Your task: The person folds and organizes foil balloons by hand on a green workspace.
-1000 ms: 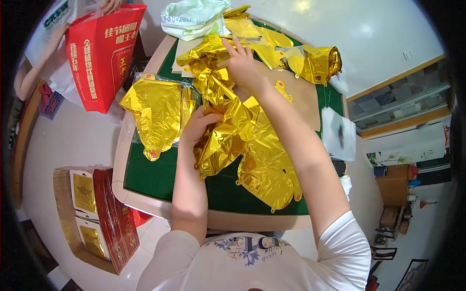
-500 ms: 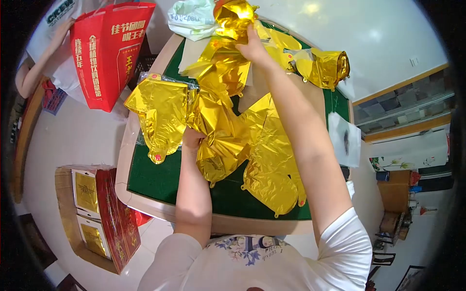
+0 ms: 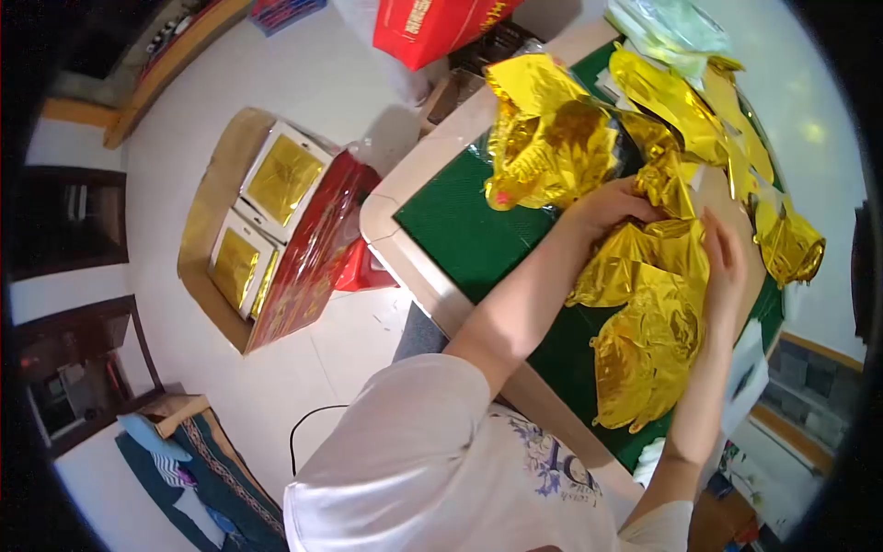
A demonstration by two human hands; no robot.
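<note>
My left hand [image 3: 609, 206] is closed on a crumpled gold foil balloon [image 3: 649, 308] over the table's near side; its fingertips are partly tucked into the folds. My right hand [image 3: 726, 262] lies along the balloon's right side with its fingers stretched out, touching or very near the foil. Left of the hands, another flat gold balloon [image 3: 556, 138] with a small red spot hangs partly over the table edge. More gold foil [image 3: 671, 106] is spread behind, and a bunched gold piece [image 3: 789, 244] sits at the right edge.
The green-topped table [image 3: 460, 230] has a pale rim. On the floor at left stands an open cardboard carton [image 3: 207, 198] holding packets with gold fronts. A red bag [image 3: 428, 32] and a pale plastic bag [image 3: 676, 37] are at the top.
My view has swung left, so things appear shifted right and turned. My right hand has let go of the far gold foil and come back beside my left hand.
</note>
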